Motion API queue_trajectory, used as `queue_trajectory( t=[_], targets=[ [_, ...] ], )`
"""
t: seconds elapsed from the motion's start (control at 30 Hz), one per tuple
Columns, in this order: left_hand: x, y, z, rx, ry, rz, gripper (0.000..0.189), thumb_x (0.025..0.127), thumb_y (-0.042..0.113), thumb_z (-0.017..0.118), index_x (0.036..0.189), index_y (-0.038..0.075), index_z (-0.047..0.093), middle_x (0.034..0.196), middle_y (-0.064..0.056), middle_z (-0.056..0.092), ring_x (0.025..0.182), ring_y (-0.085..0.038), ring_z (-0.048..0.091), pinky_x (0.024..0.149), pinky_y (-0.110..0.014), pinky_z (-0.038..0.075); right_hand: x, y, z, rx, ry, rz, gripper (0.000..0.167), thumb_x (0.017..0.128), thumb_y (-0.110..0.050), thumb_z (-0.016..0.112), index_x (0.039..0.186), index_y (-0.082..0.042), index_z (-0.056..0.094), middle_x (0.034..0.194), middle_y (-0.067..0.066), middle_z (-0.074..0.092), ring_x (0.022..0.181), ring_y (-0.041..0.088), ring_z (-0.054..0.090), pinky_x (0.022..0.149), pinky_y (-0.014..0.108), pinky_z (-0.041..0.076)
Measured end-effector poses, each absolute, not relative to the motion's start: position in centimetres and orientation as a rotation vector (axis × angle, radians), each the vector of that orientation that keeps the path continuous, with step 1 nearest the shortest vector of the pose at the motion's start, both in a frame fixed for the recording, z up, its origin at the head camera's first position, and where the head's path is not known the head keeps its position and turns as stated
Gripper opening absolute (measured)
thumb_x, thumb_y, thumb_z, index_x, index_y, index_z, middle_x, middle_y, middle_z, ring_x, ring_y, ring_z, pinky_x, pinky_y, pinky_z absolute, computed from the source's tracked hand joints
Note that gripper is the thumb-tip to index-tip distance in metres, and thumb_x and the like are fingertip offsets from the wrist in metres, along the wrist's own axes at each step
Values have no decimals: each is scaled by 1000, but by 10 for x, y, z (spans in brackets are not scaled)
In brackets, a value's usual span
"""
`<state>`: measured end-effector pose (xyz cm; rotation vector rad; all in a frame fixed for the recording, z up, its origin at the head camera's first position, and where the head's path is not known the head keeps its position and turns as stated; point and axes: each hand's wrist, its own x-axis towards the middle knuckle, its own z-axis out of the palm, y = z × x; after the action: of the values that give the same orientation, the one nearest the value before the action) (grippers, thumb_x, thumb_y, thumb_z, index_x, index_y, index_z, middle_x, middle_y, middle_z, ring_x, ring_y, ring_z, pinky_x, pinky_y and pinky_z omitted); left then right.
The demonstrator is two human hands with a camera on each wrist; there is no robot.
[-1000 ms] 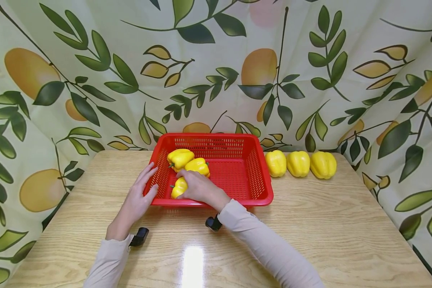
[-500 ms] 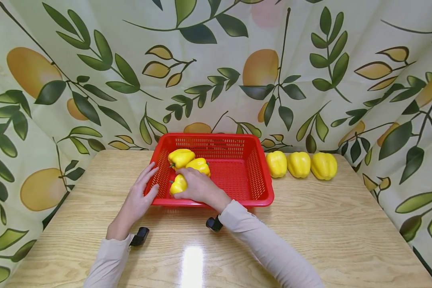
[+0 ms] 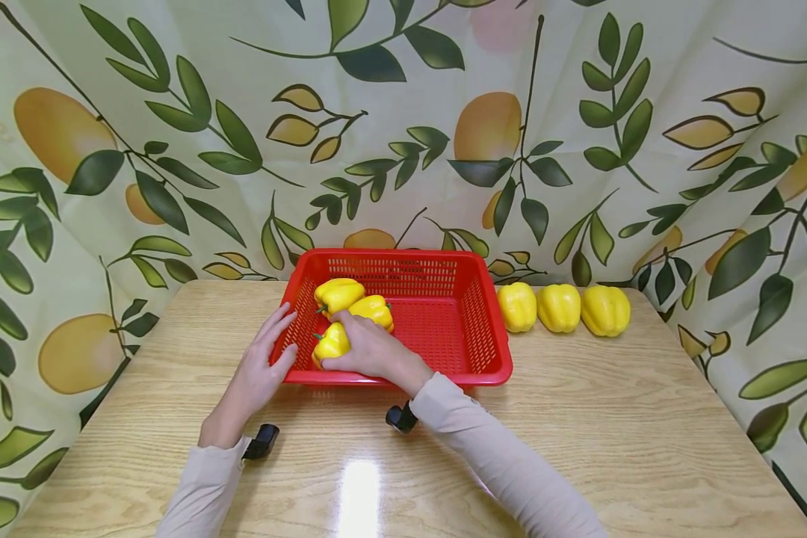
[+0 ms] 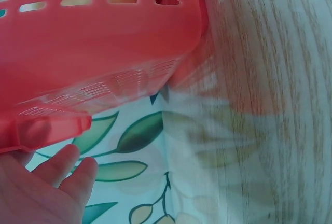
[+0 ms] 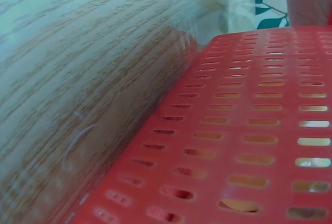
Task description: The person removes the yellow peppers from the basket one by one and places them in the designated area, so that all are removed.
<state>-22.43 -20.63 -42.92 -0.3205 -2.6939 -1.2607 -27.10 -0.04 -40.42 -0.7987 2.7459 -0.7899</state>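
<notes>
Just to its left, the right hand (image 3: pixel 371 348) grips the nearest yellow pepper (image 3: pixel 329 344) in the red basket (image 3: pixel 437 376); farther left, the straight-fingered left hand (image 3: pixel 257 371) lies at the rim.

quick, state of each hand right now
Left hand: open, at the left end of the red basket.
Right hand: holding a yellow pepper inside the basket.

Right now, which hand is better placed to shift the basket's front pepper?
Likely the right hand, which grips the front pepper; the left hand, at the left side of the red basket, holds none.
</notes>
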Motion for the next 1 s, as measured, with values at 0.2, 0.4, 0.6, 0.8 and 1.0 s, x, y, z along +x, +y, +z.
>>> queue_trajectory(
  t=[0.2,0.4,0.6,0.8,1.0],
  targets=[
    [-224,-206,-429,-328,-2689,-1255,56,96,9,52,151,4,39,165,-10,24,149,-40,26,112,-65,33,-270,0,-403,-806,2772,-765,78,82,-47,73,146,-13,43,135,2,58,111,16,57,95,31,52],
    [-224,-206,-428,-323,-2691,-1262,56,97,10,52,151,4,39,165,-9,24,150,-40,25,112,-65,33,-267,1,-401,-794,2791,-785,79,81,-46,74,146,-14,44,136,2,57,113,17,56,94,33,54],
    [-223,-206,-429,-314,-2693,-1268,56,97,9,52,151,5,39,165,-9,23,150,-40,24,111,-66,34,-266,3,-401,-790,2811,-862,77,81,-46,72,145,-15,44,131,2,58,107,15,56,88,30,54],
    [-223,-206,-430,-311,-2693,-1260,55,97,9,52,150,5,39,165,-9,24,150,-39,24,111,-65,34,-261,8,-399,-775,2814,-924,77,81,-46,72,146,-16,43,131,2,56,107,15,55,86,29,54],
    [-224,-206,-430,-328,-2675,-1264,55,97,9,52,150,3,40,164,-10,24,150,-39,24,113,-65,32,-257,18,-394,-749,2839,-937,79,81,-47,72,147,-16,42,133,4,56,109,18,56,86,33,54]
  ],
)
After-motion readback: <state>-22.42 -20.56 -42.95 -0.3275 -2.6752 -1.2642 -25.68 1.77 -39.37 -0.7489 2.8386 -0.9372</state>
